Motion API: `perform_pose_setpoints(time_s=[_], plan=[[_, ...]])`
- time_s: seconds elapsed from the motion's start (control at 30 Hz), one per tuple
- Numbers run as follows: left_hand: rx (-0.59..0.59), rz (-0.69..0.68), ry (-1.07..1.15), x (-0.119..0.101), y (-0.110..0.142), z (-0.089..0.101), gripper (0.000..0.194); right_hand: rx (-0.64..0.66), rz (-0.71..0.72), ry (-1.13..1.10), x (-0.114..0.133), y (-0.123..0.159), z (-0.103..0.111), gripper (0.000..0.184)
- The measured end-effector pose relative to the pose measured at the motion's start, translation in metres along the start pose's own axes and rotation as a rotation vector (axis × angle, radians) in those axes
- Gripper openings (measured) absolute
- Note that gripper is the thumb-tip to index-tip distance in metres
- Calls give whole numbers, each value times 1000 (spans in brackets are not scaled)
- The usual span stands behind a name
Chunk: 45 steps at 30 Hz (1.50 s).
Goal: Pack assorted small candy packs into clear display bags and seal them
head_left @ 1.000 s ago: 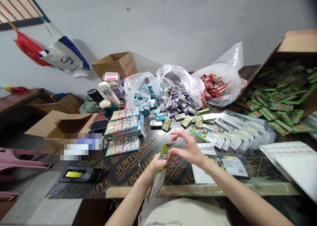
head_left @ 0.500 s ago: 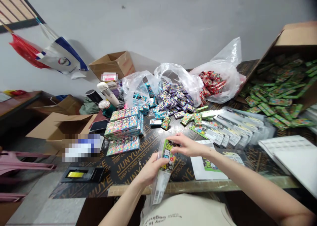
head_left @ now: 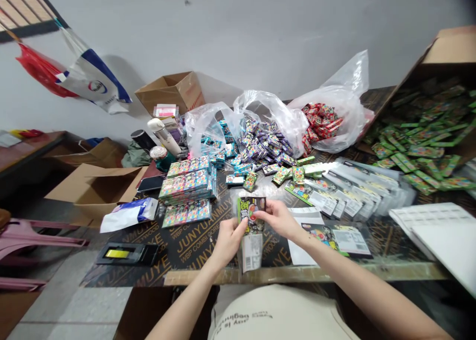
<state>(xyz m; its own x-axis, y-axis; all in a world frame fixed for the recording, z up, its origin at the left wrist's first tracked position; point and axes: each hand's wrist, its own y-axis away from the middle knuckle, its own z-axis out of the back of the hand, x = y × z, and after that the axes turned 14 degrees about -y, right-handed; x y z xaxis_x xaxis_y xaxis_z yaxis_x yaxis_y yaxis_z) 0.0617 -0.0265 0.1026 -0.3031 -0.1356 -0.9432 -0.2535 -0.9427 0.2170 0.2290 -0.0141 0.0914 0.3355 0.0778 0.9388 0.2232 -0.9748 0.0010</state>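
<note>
Both hands hold one clear plastic packet (head_left: 251,226) with a green and black printed card inside, upright above the near table edge. My left hand (head_left: 230,238) grips its left side, fingers curled round it. My right hand (head_left: 278,217) pinches its upper right edge. Just right of the hands lie a white sheet (head_left: 303,253) and another filled packet (head_left: 336,238) flat on the dark printed board (head_left: 186,245). A fanned row of filled packets (head_left: 345,191) lies beyond my right hand.
Stacks of colourful card packs (head_left: 186,188) stand left of centre. Clear bags hold blue and purple packs (head_left: 256,144) and red packs (head_left: 322,124). A tipped carton of green packs (head_left: 424,136) is far right; white sheets (head_left: 439,231), open cardboard boxes (head_left: 92,186) and a tape dispenser (head_left: 124,254) surround.
The packet has turned from slanted to upright and face-on. My right hand went from open above it to pinching its top edge, and both hands rose slightly.
</note>
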Motion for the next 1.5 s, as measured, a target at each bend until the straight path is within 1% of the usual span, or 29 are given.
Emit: perform_pose_setpoints(time_s=[0.07,0.13,0.27,0.3,0.33,0.4,0.43,0.5,0.57,0.63,0.67,0.73,0.77,0.8,0.87,0.93,1.0,1.07,1.1,1.17,1.23,1.27,1.33,1.4,1.43,1.5], plan=[[-16,-25,-67,2,-3,0,33,-48,-17,-7,2,-2,0,27],[-20,-34,-49,4,-8,2,34,-36,-90,-80,3,0,2,30],[-116,-23,79,5,-18,5,37,186,-332,-178,-6,15,6,39],[-109,-27,105,7,-20,5,36,202,-355,-180,-10,18,9,38],[-73,-34,123,9,-20,4,36,178,-351,-174,-13,21,12,36],[51,-41,133,17,-19,0,42,87,-302,-139,-18,24,20,33],[108,-40,117,23,-18,-3,45,63,-278,-117,-19,23,25,34],[166,-53,50,34,-15,-9,41,43,-218,-81,-22,20,33,38],[158,-88,-35,42,-14,-15,29,-18,-131,-57,-23,17,37,42],[144,-127,-55,43,-15,-19,27,-119,-45,-28,-24,15,37,40],[134,-142,-28,41,-17,-20,31,-144,-25,-9,-24,15,35,38],[107,-173,69,33,-19,-20,40,-142,-11,13,-22,16,29,38],[95,-186,113,29,-19,-20,42,-148,0,-1,-19,17,25,40],[96,-193,145,24,-19,-20,41,-174,10,-41,-16,18,21,42],[138,-195,181,17,-16,-22,36,-272,17,-170,-7,20,14,43],[175,-170,201,12,-12,-26,37,-362,9,-285,2,20,7,42],[135,-103,270,9,-8,-30,37,-395,-5,-338,9,20,2,31],[45,1,393,6,-8,-32,36,-379,-39,-371,12,20,-2,21],[11,49,446,4,-9,-32,35,-360,-65,-388,13,20,-2,20],[6,103,481,-2,-12,-29,28,-338,-94,-391,13,21,-1,20],[42,86,423,-10,-14,-24,18,-357,-39,-309,13,23,4,17],[43,45,370,-15,-14,-21,17,-381,27,-223,13,25,8,15],[-4,-91,207,-24,-10,-17,19,-398,202,11,12,31,14,10],[-67,-249,6,-32,-4,-15,18,-336,347,243,12,38,20,10],[-86,-308,-79,-34,-2,-14,16,-287,381,324,13,41,21,12],[-92,-361,-180,-38,0,-12,12,-211,384,403,16,46,24,16]])
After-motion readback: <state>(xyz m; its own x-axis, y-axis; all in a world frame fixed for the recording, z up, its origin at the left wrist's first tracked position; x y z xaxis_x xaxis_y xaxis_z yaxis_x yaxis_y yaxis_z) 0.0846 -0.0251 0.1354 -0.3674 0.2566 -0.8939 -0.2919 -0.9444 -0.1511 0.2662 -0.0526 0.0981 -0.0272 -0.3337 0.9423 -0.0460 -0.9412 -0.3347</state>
